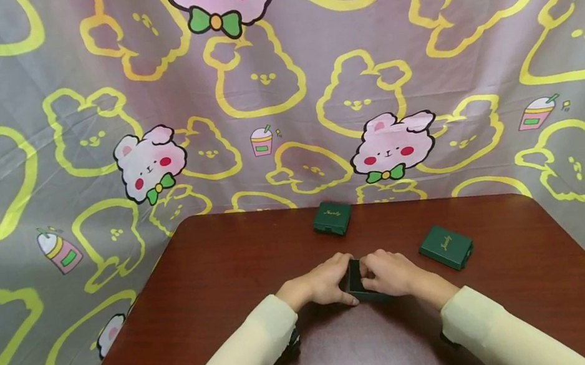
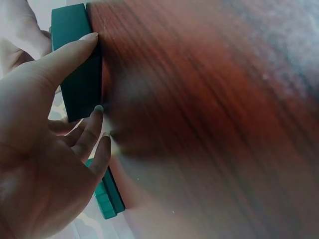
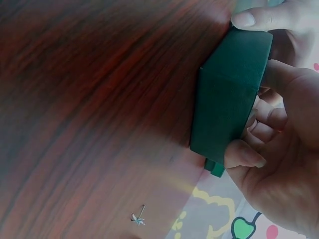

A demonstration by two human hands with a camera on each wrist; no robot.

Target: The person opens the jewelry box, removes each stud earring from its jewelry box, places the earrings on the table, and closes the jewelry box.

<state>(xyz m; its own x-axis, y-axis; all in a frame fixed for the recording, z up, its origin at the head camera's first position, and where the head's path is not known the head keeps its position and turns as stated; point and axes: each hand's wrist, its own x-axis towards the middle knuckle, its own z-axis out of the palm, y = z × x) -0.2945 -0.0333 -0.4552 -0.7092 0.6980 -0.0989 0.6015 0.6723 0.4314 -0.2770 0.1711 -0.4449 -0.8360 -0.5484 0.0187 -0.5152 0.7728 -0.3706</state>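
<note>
A small dark green box (image 1: 373, 295), its top uncovered to show a dark inside, sits on the table between both hands. My left hand (image 1: 323, 282) grips it from the left, thumb along the near wall and the other fingers around the side. In the left wrist view, the thumb lies on the box's wall (image 2: 82, 89). My right hand (image 1: 393, 271) reaches over the right rim with curled fingers, tips in the opening. Whatever those fingertips hold, if anything, is hidden. A tiny silvery stud earring (image 3: 138, 217) lies on the table in the right wrist view.
Two closed green boxes with gold lettering lie farther back: one box (image 1: 332, 218) behind the hands, another box (image 1: 446, 246) to the right. The brown wooden table (image 1: 215, 270) is bordered by a patterned cloth (image 1: 295, 49) at the back and sides.
</note>
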